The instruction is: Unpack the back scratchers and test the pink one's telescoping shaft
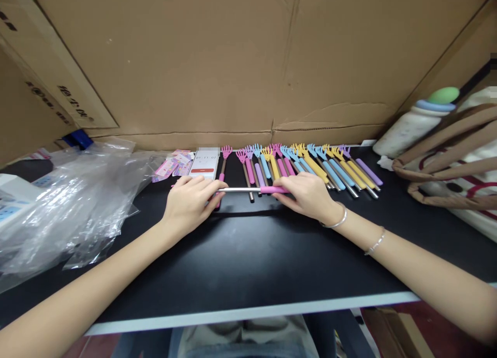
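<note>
A back scratcher (243,190) with a metal rod and pink grip lies level between my hands, above the black tabletop. Closed around its left end is my left hand (192,200), which hides that end. My right hand (308,195) is wrapped over the pink grip on the right. Behind them, several back scratchers (312,164) in pink, blue, yellow and purple lie in a row, claw heads pointing away from me. One pink back scratcher (224,164) lies apart, just beyond my left hand.
Clear plastic bags (89,208) are heaped at the left. A phone (204,163) showing a timer lies beside printed cards (173,165). At the right are a white bottle (407,125) and a bag with brown handles (427,179). A cardboard wall (202,63) stands behind.
</note>
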The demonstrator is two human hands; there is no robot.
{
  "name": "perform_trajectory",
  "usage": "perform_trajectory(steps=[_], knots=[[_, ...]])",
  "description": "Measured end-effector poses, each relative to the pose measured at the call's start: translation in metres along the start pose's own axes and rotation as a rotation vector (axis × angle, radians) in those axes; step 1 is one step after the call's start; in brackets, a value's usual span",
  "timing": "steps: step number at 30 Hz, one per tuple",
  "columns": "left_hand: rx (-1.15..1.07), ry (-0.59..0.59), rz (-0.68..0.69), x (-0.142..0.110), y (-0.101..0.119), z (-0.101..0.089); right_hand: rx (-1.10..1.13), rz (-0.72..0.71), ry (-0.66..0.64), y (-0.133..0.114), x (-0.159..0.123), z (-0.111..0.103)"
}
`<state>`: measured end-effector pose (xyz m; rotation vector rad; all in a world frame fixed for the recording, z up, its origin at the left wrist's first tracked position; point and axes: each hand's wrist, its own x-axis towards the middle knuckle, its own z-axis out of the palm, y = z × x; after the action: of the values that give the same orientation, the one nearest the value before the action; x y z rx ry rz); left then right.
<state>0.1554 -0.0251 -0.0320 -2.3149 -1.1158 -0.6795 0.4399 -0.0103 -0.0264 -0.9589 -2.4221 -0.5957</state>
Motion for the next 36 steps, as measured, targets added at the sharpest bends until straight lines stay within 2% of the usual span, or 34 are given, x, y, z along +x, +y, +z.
perform_trajectory(steps=[8, 15, 20, 26, 36], knots=[[-0.011, 0.044, -0.011, -0.0024, -0.0013, 0.0037, 0.017, -0.002, -0.061, -0.0019, 0.0001, -0.0028], [0.025, 0.055, 0.006, -0.0026, -0.0004, 0.0021, 0.175, 0.117, -0.282, -0.0071, 0.0015, -0.0092], [0.038, 0.067, 0.053, -0.0016, 0.0006, -0.0013, 0.284, 0.161, -0.357, -0.0084, 0.0022, -0.0093], [0.001, -0.012, 0.076, -0.0013, 0.0034, -0.0026, 0.231, 0.153, -0.367, -0.0066, 0.0019, -0.0079], [-0.047, -0.137, 0.048, -0.0036, 0.0023, 0.0, 0.129, 0.081, -0.269, -0.005, -0.001, -0.005]])
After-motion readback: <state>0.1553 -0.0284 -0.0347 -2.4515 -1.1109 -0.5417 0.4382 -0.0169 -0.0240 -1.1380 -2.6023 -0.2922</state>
